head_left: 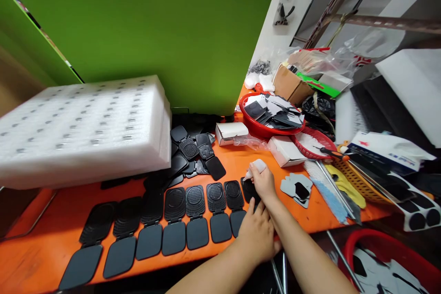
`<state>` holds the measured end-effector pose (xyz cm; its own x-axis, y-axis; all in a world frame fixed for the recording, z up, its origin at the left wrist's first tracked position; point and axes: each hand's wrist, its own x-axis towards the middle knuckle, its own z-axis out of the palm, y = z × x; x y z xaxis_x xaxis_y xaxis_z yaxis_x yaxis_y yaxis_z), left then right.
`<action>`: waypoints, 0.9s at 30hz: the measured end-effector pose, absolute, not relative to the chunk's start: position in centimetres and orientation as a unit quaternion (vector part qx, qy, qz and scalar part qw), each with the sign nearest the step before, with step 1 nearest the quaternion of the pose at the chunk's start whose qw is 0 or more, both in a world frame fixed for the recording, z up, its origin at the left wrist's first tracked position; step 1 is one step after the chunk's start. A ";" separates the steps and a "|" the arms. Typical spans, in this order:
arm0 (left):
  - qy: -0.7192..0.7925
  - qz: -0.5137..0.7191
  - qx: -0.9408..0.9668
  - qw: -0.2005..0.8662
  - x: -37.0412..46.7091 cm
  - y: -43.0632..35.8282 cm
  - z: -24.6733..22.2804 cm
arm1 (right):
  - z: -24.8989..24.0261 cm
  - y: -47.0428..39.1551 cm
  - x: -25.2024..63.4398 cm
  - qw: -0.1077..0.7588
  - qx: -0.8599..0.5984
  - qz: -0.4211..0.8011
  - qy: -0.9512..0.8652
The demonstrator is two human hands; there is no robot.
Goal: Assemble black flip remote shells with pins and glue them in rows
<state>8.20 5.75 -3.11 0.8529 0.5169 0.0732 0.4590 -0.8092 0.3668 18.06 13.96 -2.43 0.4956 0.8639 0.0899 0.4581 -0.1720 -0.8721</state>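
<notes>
My right hand [264, 183] is closed around a small white bottle [258, 166], its tip pointing down at a black hinged piece [248, 189] at the right end of a row. My left hand [257, 232] lies palm down over the lower part of that piece, its fingers extended and holding nothing that shows. Several opened black pieces [197, 233] are lined up to the left, each with a ridged upper half and a smooth lower half. A loose pile of similar pieces [189, 148] lies behind them.
White foam blocks [82, 133] stand at the left on the orange table [155, 270]. Grey cut pieces [292, 183] lie right of my hands. Farther back are a red basin [257, 127] of sheets, white boxes [227, 133] and a yellow basket [361, 183]. Another red basin [379, 239] sits lower right.
</notes>
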 end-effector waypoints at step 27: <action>0.223 0.119 0.963 0.096 7.4 5.7 -2.2 | -1.5 10.8 15.7 0.412 -0.729 0.236 -0.493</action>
